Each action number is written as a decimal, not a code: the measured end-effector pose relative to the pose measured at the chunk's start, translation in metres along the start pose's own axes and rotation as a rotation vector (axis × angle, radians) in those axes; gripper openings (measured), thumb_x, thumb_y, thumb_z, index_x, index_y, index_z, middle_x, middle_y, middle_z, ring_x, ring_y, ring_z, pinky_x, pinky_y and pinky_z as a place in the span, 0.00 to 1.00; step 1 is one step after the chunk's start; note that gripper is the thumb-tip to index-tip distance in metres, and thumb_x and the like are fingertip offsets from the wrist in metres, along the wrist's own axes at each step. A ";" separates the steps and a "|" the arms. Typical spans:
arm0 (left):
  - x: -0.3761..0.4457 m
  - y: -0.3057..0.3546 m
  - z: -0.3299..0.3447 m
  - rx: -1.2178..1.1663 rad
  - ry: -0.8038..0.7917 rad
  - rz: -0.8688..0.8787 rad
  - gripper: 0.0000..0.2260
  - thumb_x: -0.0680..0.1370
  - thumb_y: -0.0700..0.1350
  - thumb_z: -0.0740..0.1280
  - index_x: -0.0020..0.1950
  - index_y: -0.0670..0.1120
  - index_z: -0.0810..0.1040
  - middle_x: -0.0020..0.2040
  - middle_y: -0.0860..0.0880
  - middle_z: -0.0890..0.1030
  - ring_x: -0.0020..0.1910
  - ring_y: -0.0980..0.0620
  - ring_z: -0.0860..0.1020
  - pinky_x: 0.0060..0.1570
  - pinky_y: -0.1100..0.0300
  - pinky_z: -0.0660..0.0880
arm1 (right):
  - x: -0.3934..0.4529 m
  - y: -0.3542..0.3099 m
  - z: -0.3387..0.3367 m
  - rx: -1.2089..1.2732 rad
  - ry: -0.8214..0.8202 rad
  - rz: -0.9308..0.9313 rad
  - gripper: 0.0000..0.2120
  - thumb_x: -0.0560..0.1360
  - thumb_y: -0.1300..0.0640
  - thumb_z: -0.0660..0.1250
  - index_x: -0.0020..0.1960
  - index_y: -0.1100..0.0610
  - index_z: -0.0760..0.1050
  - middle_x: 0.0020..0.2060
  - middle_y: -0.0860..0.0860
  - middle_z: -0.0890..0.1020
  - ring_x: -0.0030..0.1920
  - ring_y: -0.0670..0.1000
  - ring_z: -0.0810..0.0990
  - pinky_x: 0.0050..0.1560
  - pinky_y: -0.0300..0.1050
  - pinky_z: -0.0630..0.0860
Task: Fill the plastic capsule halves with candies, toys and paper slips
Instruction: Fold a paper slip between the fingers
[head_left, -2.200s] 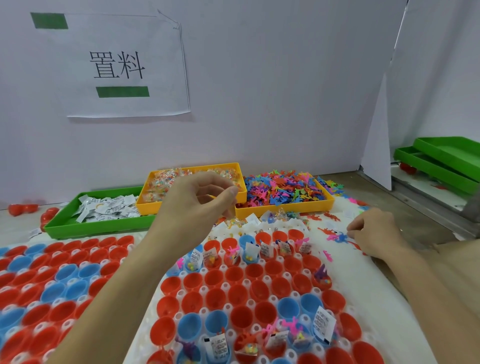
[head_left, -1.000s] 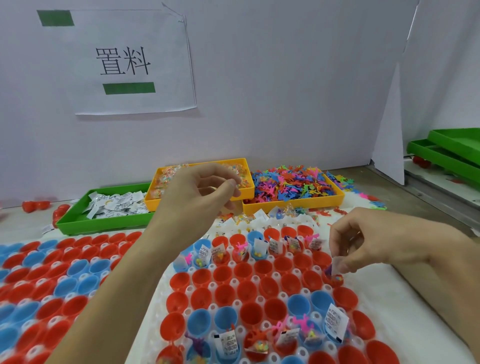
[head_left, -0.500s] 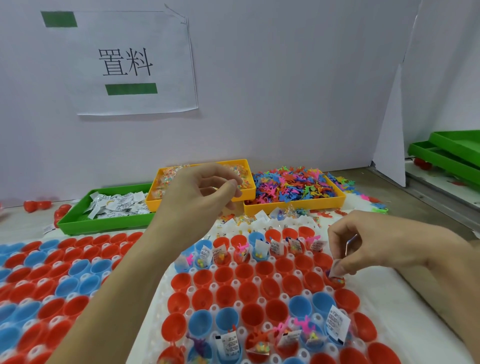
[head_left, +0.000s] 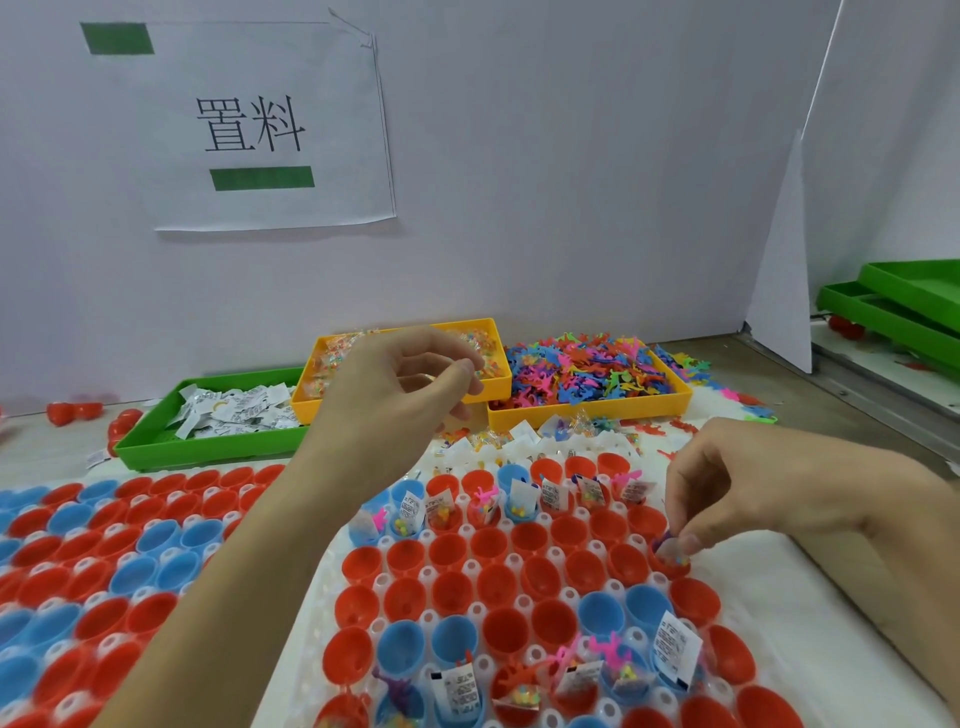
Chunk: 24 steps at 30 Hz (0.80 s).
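Red cup (head_left: 670, 564) sits right under my right hand (head_left: 748, 493), whose fingers pinch a candy packet (head_left: 672, 550) into it. My left hand (head_left: 395, 395) hovers above, fingers curled, pinching something tiny.

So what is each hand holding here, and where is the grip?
The right hand pinches a small candy packet by its top edge, over a red capsule half. What the left hand holds, if anything, cannot be told.

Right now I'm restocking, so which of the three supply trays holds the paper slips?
The green tray, leftmost of the three, holds the white paper slips. The two yellow trays beside it hold candies and coloured toys.
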<state>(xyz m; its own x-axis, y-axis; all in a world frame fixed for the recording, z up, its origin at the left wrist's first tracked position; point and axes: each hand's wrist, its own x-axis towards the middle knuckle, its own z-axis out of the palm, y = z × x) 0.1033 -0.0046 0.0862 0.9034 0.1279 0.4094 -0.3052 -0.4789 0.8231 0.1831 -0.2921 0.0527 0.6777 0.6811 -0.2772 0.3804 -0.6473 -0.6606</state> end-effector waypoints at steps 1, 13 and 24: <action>0.000 0.000 0.000 0.000 0.000 0.001 0.10 0.79 0.39 0.66 0.43 0.52 0.83 0.39 0.50 0.85 0.35 0.54 0.83 0.34 0.64 0.78 | 0.000 -0.001 0.000 -0.010 0.000 0.011 0.10 0.66 0.45 0.80 0.43 0.49 0.85 0.41 0.48 0.87 0.44 0.49 0.86 0.51 0.46 0.82; 0.001 -0.003 -0.002 0.005 0.011 0.003 0.10 0.79 0.39 0.65 0.44 0.51 0.82 0.40 0.51 0.85 0.36 0.54 0.83 0.36 0.59 0.78 | -0.006 0.002 -0.005 0.001 0.062 -0.015 0.05 0.69 0.50 0.78 0.45 0.43 0.87 0.40 0.47 0.87 0.38 0.44 0.83 0.41 0.38 0.79; -0.006 -0.034 -0.021 0.112 0.194 -0.051 0.08 0.79 0.44 0.66 0.44 0.51 0.83 0.41 0.54 0.85 0.43 0.60 0.82 0.43 0.69 0.72 | 0.025 0.070 -0.010 0.050 0.858 0.241 0.09 0.79 0.62 0.66 0.56 0.56 0.82 0.50 0.51 0.85 0.46 0.50 0.82 0.44 0.43 0.73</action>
<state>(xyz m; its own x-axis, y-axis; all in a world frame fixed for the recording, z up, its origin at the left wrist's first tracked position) 0.1021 0.0293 0.0638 0.8386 0.3143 0.4450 -0.2153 -0.5591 0.8006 0.2331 -0.3240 0.0067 0.9810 0.0245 0.1925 0.1526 -0.7106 -0.6868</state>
